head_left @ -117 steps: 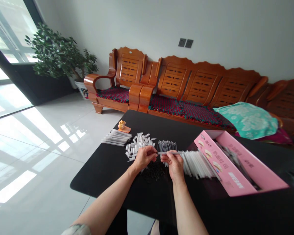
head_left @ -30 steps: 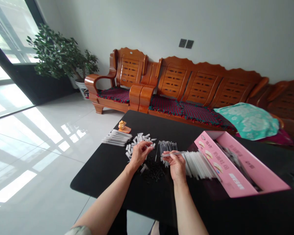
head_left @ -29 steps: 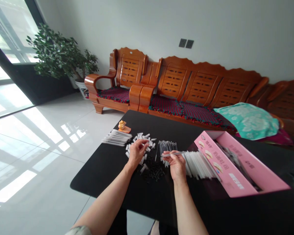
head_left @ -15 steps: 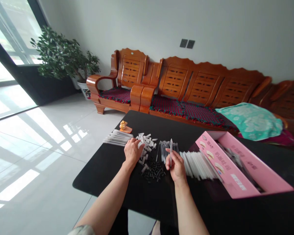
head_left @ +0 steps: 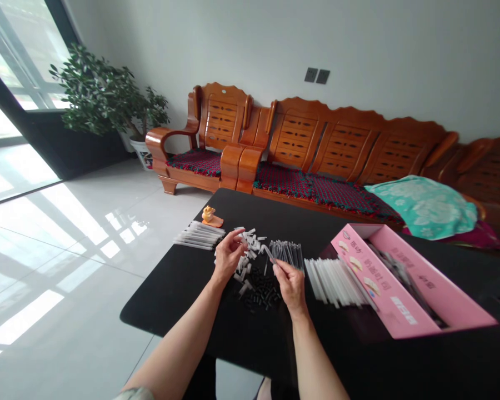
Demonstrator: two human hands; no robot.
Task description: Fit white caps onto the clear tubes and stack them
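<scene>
A long wooden sofa [head_left: 298, 136] runs along the wall beyond the black table [head_left: 166, 311], and towards the table's right I see a pink box [head_left: 379, 289] standing open. Just beside it lies a row of white tubes [head_left: 335, 282]. The person's right hand [head_left: 290, 284] has thumb and fingers pinched on a slim grey tube [head_left: 270, 254]; the left hand [head_left: 227, 256] is curved, and whether its fingertips hold some small piece I can't tell. The slim grey tube's long axis slants from the right fingertips away and to the left, so its free end lies to the right of the left fingertips, near but apart. Around there are scattered short white pieces [head_left: 256, 243], then small black pieces [head_left: 263, 291], closer to the person
</scene>
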